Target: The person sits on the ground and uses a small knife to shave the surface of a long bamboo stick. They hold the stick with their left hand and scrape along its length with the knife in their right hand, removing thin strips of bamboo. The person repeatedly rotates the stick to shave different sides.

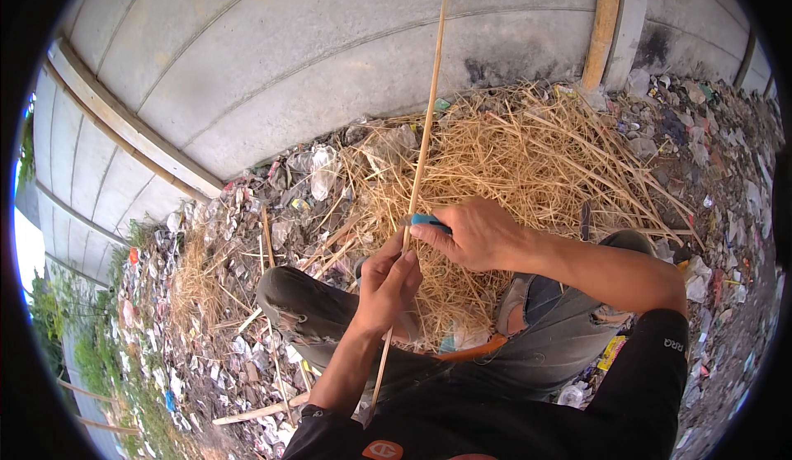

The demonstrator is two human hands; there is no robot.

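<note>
A long, thin pale strip of wood or bamboo [426, 130] runs from my lap up past the top of the view, tilted slightly right. My left hand [386, 288] is closed round its lower part, thumb and fingers pinching it. Just above, my right hand [481, 234] grips a small blue tool [431, 223] that presses against the strip. The tool's working edge is hidden, so its exact kind cannot be made out. Beyond my hands lies a wide heap of straw-coloured shavings [520, 159], reaching down between my bent legs.
A grey concrete panel wall [355, 47] stands ahead, with a wooden pole [603, 31] beside a concrete post. Scattered litter [239, 295] covers the ground on both sides. A thin dark upright object [586, 221] is near my right knee. Loose strips [262, 413] lie at left.
</note>
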